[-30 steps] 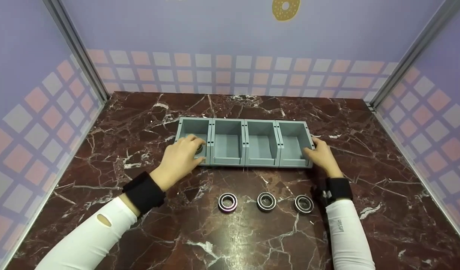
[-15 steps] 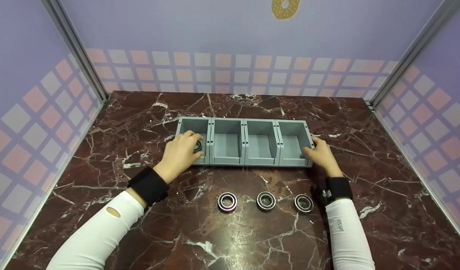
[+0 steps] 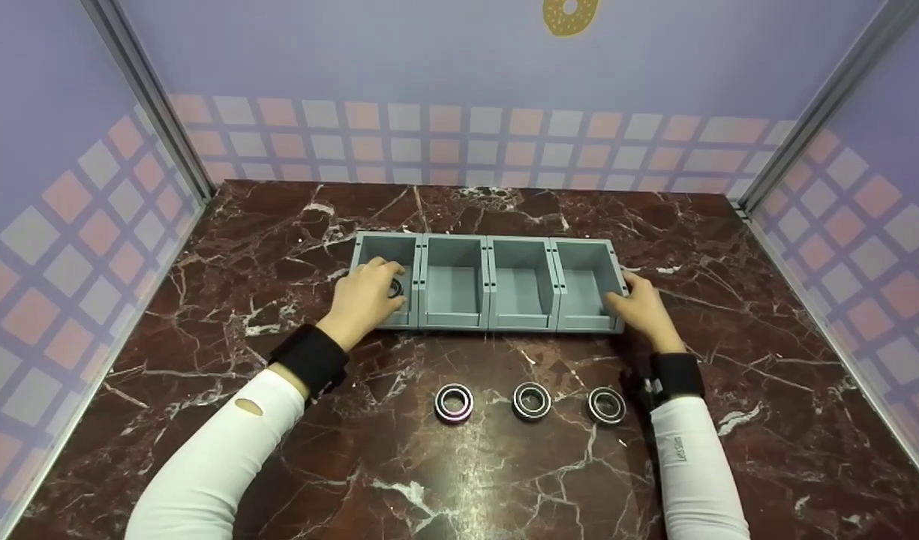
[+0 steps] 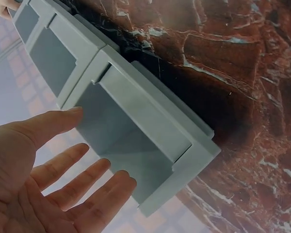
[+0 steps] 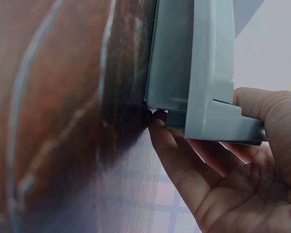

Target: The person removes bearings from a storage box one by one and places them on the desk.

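Four-sided grey bins stand joined in a row. Over the leftmost bin (image 3: 388,244) my left hand (image 3: 363,296) reaches in from the front left. Its fingers and thumb are spread apart in the left wrist view, with nothing seen between them. A bearing (image 3: 396,288) shows inside that bin, partly hidden by the hand. My right hand (image 3: 645,309) grips the right wall of the rightmost bin (image 3: 585,274), its thumb on the inner side and its fingers outside and underneath.
On the dark red marbled table (image 3: 316,480), a left bearing (image 3: 454,418), a middle bearing (image 3: 532,417) and a right bearing (image 3: 606,421) lie in a row before the bins. Patterned walls (image 3: 459,67) enclose the table's back and sides.
My left hand has shifted slightly farther back over the leftmost bin, and the bearing there appears a little farther back too. The right hand keeps its grip in place.
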Demonstrator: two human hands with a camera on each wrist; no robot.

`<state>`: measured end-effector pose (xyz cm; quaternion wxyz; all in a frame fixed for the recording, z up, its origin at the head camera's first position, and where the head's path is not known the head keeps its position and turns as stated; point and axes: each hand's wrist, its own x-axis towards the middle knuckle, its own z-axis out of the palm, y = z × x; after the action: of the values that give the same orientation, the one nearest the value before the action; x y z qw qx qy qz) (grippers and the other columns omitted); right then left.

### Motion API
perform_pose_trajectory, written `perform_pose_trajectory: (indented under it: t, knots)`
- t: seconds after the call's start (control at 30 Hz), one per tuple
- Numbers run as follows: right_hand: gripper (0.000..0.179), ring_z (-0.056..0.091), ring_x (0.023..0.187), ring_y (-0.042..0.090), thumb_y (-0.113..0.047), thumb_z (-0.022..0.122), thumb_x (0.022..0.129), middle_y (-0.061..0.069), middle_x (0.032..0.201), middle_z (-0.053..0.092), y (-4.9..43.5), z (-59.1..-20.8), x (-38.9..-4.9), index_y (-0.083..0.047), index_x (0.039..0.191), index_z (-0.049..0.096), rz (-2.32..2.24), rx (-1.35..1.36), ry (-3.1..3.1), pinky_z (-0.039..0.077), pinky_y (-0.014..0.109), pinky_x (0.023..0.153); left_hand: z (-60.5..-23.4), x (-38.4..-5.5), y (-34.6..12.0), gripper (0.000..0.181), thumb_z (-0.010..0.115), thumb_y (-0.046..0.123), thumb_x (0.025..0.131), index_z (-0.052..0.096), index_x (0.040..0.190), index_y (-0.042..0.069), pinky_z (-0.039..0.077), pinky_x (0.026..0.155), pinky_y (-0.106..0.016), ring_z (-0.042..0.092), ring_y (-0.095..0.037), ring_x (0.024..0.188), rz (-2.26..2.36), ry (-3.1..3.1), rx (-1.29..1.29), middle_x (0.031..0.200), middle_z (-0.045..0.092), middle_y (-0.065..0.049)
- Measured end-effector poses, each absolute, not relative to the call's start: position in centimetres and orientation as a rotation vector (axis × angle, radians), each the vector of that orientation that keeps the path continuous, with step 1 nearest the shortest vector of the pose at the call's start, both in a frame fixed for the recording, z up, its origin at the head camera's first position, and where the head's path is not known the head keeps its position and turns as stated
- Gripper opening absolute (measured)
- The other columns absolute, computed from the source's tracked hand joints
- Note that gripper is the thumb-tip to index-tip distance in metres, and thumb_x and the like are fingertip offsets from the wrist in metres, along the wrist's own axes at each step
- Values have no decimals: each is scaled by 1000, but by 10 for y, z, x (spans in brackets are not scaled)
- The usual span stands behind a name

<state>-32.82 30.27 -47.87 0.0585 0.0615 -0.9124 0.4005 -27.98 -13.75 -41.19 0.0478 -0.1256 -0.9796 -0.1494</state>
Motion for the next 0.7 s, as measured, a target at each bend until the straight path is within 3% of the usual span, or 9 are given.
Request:
perform_pose_trajectory:
  t: [0.27, 0.57, 0.7]
  knots:
    - [40, 63, 91, 30, 1, 60, 88, 32, 114, 68, 303, -479, -329, 15, 125, 62, 1213, 192, -2746, 50, 30, 79, -419, -294, -136, 45, 78, 18, 92, 67, 134, 4, 56, 84, -55, 67, -41, 107, -475, -3028, -341, 126, 66, -21]
    - [42, 63, 99, 37, 1, 59, 88, 34, 118, 66, 301, -480, -329, 17, 127, 60, 1216, 183, -2755, 51, 46, 88, -427, -305, -133, 44, 75, 15, 94, 66, 135, 2, 55, 89, -55, 65, -42, 111, -486, -3066, -301, 128, 64, -22]
    - [42, 63, 98, 35, 1, 59, 89, 34, 118, 66, 301, -480, -329, 17, 128, 60, 1224, 174, -2757, 52, 42, 86, -431, -310, -133, 43, 76, 15, 93, 67, 133, 1, 54, 91, -57, 64, -43, 112, -495, -3058, -288, 127, 64, -23]
